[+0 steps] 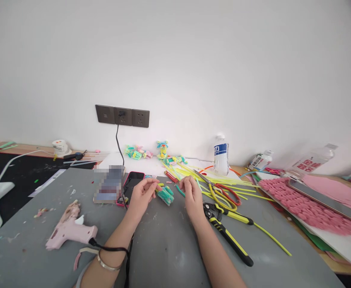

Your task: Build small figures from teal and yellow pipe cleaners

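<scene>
My left hand [144,193] is closed in a pinch at the yellow end of a small turquoise pipe-cleaner bundle [166,196], which sits just right of the fingertips. My right hand [190,197] is also pinched, thumb against curled fingers. A short turquoise pipe cleaner [180,191] sticks out from its left side; the fingers hide the rest. Wire strippers [223,226] with yellow-black handles lie right of my right wrist. Beyond them are yellow-handled scissors [220,199] and several loose yellow pipe cleaners [247,185].
A pink glue gun [70,232] lies on the grey mat [169,256] at left, its cord running by my left wrist. Behind are a pink-edged phone [132,181], small pipe-cleaner figures [162,151] and a bottle [221,156]. Pink braided material [307,204] lies right.
</scene>
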The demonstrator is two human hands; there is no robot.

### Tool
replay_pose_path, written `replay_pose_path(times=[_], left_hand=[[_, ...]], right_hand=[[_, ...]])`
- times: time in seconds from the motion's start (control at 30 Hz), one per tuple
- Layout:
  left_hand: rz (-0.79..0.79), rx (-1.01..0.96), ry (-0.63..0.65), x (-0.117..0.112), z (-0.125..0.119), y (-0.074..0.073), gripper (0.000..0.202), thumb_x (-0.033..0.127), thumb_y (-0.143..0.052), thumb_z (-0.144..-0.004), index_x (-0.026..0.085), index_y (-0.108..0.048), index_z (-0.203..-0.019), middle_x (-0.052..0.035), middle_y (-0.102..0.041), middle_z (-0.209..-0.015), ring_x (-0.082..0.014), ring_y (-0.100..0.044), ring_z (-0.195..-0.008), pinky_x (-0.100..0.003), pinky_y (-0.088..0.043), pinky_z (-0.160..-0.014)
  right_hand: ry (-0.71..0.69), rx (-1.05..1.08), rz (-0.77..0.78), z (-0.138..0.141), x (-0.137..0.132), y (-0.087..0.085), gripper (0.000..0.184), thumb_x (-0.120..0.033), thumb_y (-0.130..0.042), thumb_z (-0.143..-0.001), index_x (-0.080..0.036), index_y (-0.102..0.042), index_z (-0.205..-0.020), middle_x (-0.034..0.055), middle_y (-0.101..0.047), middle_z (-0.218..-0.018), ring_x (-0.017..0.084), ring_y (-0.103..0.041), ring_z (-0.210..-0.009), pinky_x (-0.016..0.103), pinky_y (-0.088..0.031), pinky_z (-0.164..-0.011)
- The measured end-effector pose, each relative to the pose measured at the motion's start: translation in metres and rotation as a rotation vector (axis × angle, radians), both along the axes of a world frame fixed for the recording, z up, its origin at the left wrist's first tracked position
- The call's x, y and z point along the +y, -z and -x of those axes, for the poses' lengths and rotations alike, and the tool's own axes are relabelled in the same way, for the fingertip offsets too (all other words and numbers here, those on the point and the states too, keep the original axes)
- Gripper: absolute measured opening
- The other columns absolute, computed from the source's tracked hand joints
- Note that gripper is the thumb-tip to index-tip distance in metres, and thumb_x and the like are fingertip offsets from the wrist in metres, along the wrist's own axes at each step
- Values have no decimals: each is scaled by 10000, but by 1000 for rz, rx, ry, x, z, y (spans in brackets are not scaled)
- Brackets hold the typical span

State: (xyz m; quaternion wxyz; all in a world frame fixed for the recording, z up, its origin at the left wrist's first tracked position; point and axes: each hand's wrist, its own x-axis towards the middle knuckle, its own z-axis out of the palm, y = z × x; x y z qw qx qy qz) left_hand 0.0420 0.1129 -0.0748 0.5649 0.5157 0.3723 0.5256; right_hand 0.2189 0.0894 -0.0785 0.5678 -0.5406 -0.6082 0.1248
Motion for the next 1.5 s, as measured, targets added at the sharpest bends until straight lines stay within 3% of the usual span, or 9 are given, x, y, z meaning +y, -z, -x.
replay_pose_path(times=[0.17, 0.37, 0.6, 0.7, 0.9, 1.07, 1.23, 1.4, 1.5], left_hand=[[-1, -20, -31, -1, 1, -3, 370, 497, -715, -741, 152, -673, -866, -35, -692, -690, -81, -449, -488, -197, -300, -424], [9, -28, -43, -1, 0, -4, 371, 496, -719, -729, 152, -673, -862, -30, -683, -677, -85, -453, -491, -201, -300, -427], [11, -30, -45, -2, 0, -7, 350, 485, -712, -726, 158, -671, -844, -23, -672, -662, -90, -453, -488, -208, -297, -427], [12, -28, -44, -3, 0, -9, 338, 480, -710, -727, 162, -673, -835, -21, -669, -658, -92, -451, -486, -213, -299, -428], [10, -21, -49, -3, 1, -7, 339, 485, -713, -731, 166, -675, -840, -19, -664, -659, -93, -455, -487, -211, -297, -433], [10, -23, -36, -2, 1, -6, 385, 523, -716, -724, 159, -673, -842, -24, -662, -665, -89, -454, -484, -209, -301, -432], [10, -11, -30, -1, 1, -5, 381, 526, -709, -740, 160, -675, -840, -26, -665, -670, -88, -452, -491, -209, -307, -436], [12, 4, 14, -2, 0, -3, 381, 505, -720, -743, 151, -689, -881, -28, -655, -688, -89, -465, -502, -202, -325, -422], [23, 26, 76, -4, -1, -3, 386, 464, -753, -725, 150, -693, -941, -10, -620, -694, -92, -476, -507, -202, -357, -410]], right_hand=[[93, -105, 65, -14, 4, 2, 338, -387, -338, -986, -250, -341, -677, -57, -410, -563, 150, -383, -511, 300, -338, -604], [121, -281, 178, -15, 10, 16, 383, -405, -372, -967, -237, -354, -624, -98, -300, -458, 132, -253, -454, 340, -323, -730], [143, -372, 219, -15, 12, 27, 298, -329, -247, -1008, -226, -455, -821, -32, -577, -579, 170, -495, -515, 359, -315, -772], [144, -398, 203, -17, 13, 26, 282, -339, -297, -1006, -213, -515, -878, 6, -662, -721, 171, -556, -581, 354, -311, -766], [184, -484, 151, -21, 25, 16, 473, -502, -493, -952, -198, -527, -590, -5, -600, -615, 189, -564, -650, 328, -257, -710], [70, -561, 129, -18, 45, 14, 299, -414, -570, -941, -225, -684, -740, 1, -635, -707, 181, -583, -708, 317, -243, -704], [31, -579, 114, -14, 58, 19, 319, -368, -651, -886, -205, -638, -613, 7, -609, -671, 196, -570, -717, 338, -239, -717], [94, -508, 50, -15, 43, 6, 227, -282, -486, -977, -197, -606, -805, 32, -676, -844, 188, -583, -755, 356, -273, -782], [-5, -484, -35, -9, 23, -6, 128, -257, -510, -968, -218, -588, -875, 6, -680, -832, 172, -578, -715, 348, -309, -802]])
